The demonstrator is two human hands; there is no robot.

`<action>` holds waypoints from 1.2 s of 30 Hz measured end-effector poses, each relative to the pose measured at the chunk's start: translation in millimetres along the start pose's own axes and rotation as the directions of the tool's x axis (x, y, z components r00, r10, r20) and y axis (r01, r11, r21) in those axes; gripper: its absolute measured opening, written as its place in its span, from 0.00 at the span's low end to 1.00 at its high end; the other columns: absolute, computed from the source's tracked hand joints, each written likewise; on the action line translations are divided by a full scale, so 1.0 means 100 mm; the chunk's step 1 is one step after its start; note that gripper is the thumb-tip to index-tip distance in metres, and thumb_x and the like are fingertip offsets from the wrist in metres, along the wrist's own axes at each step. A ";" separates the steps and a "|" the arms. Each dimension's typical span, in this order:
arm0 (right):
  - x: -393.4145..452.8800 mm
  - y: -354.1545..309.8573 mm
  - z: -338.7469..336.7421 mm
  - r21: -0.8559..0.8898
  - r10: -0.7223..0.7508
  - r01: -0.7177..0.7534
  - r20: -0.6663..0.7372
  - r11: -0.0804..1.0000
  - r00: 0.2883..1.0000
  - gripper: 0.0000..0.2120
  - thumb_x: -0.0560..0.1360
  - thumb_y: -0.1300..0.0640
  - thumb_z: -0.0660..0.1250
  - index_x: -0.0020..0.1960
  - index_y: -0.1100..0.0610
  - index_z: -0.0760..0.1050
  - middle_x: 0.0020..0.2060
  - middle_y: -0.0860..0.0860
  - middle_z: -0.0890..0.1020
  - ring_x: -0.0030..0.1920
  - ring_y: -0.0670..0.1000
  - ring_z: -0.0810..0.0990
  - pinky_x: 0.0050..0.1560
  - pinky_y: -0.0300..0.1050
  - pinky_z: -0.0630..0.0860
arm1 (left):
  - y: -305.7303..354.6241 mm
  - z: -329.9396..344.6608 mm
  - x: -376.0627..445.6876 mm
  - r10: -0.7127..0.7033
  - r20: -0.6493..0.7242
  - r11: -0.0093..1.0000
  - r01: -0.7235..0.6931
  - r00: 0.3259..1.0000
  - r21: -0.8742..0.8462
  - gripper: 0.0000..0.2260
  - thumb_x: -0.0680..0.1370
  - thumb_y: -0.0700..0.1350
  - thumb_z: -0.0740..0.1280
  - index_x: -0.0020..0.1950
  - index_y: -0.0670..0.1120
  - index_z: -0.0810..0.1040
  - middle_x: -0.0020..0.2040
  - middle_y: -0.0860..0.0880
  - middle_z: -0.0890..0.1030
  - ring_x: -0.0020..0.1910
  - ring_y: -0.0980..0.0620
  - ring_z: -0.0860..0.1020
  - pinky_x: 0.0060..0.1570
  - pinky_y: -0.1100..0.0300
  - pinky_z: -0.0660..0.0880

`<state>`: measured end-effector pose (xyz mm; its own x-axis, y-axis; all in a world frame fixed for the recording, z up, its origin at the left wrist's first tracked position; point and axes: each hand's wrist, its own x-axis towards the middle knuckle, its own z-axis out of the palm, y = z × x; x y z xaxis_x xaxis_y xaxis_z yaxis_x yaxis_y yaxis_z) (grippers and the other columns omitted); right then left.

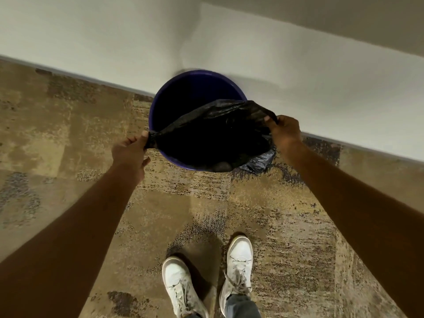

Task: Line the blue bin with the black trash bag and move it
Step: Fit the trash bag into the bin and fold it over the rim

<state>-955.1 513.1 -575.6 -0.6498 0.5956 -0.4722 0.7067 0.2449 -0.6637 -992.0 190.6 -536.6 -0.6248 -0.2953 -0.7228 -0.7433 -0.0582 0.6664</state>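
Both hands, left hand (130,150) and right hand (285,131), pinch the bag (218,125) stretched left-right over the bin's (160,99) near half; far rim uncovered.

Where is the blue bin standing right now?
The blue bin stands on the carpet against the white wall, ahead of the white shoes.

Both bare arms extended forward and down, left hand (130,150) fisted, fingers pinching black trash bag (213,131) edge, right hand (285,131) knuckles up, fingertips clamped on its opposite edge, hands well apart
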 end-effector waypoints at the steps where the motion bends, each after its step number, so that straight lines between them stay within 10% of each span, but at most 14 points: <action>1: 0.02 0.03 0.03 0.001 0.011 -0.011 0.006 1.000 1.000 0.13 0.77 0.46 0.67 0.43 0.55 0.77 0.36 0.50 0.79 0.38 0.52 0.77 0.39 0.43 0.71 | -0.03 0.03 0.03 -0.007 -0.002 1.000 0.007 1.000 0.008 0.08 0.78 0.45 0.68 0.40 0.49 0.72 0.48 0.49 0.80 0.53 0.50 0.77 0.63 0.45 0.74; 19: 0.11 0.35 0.58 0.268 0.229 -0.289 0.235 0.919 0.945 0.05 0.80 0.53 0.65 0.46 0.54 0.74 0.52 0.55 0.83 0.52 0.55 0.84 0.57 0.55 0.80 | -0.36 0.22 0.40 -0.103 0.095 0.992 0.095 0.990 0.087 0.08 0.79 0.41 0.65 0.41 0.46 0.70 0.47 0.46 0.81 0.54 0.46 0.80 0.63 0.45 0.73; 36: -0.58 0.79 0.41 0.258 0.249 -0.312 0.250 0.914 0.936 0.05 0.79 0.57 0.65 0.47 0.56 0.78 0.49 0.55 0.84 0.49 0.52 0.84 0.47 0.44 0.82 | -0.78 -0.04 -0.03 -0.200 0.065 0.975 0.192 0.978 0.114 0.06 0.81 0.41 0.62 0.43 0.44 0.72 0.54 0.41 0.79 0.54 0.43 0.77 0.64 0.45 0.72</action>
<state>-872.8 466.6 -624.5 -0.5021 0.4270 -0.7520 0.7767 -0.1598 -0.6093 -931.5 192.5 -586.0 -0.4775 -0.2147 -0.8520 -0.8718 -0.0052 0.4899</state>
